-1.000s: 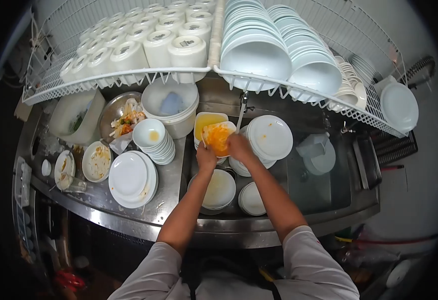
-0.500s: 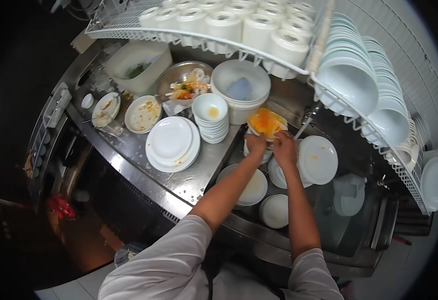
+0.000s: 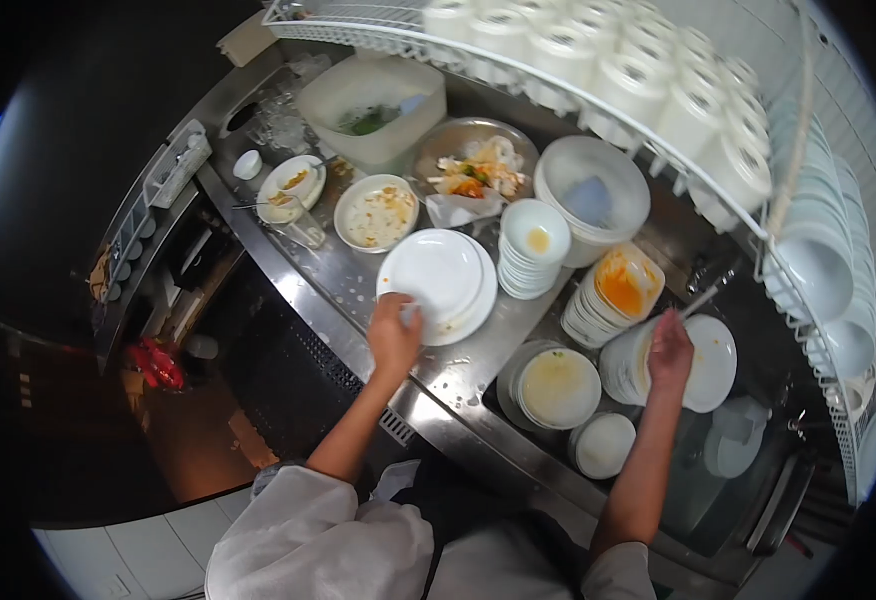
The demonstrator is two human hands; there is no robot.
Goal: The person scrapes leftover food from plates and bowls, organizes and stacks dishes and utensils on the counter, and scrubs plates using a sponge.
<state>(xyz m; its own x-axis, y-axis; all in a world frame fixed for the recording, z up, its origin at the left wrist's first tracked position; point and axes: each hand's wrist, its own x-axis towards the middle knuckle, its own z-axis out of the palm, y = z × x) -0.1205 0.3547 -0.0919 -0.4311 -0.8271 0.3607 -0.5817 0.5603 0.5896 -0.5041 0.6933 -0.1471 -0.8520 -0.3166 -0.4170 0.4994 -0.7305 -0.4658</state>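
Wet metal counter (image 3: 460, 378) could make the white plates (image 3: 436, 272) slide if bumped; left hand (image 3: 395, 337) has a half-open grip touching them, right hand's (image 3: 670, 350) grip I cannot tell

L hand (image 3: 395, 335) at plate stack (image 3: 433, 275), R hand (image 3: 670, 350) nr stained sq. bowl (image 3: 626, 283).

Orange residue (image 3: 620, 284), white plates (image 3: 436, 275), red item (image 3: 156, 364)

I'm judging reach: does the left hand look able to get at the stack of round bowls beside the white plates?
Probably yes: only the low pile of white plates lies between the left hand and the uncovered stack of round bowls.
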